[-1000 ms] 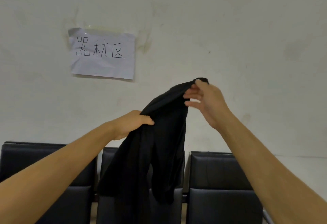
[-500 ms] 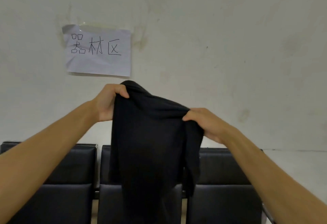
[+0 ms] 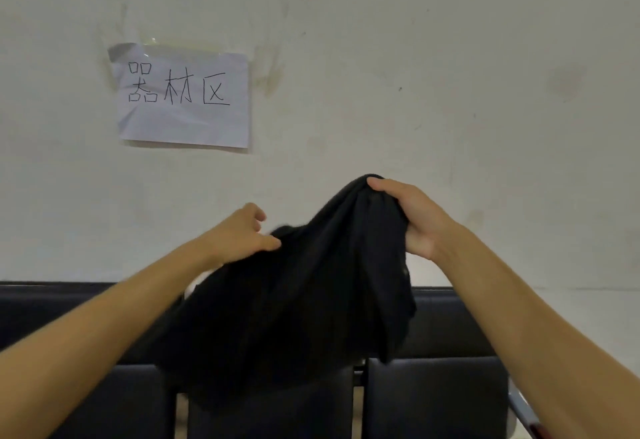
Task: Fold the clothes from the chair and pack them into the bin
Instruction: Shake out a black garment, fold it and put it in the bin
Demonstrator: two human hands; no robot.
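There is one black garment [image 3: 294,300], and two hands hold it: one left hand [image 3: 239,236] and one right hand [image 3: 412,216]. Three black chair seats [image 3: 436,400] are partly visible. One paper sign [image 3: 183,99] shows three handwritten characters.

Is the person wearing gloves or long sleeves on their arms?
No. The left hand and right hand are bare, with no gloves, rings or watch showing. Both forearms are uncovered all the way to the picture's edge, so no sleeves are visible.
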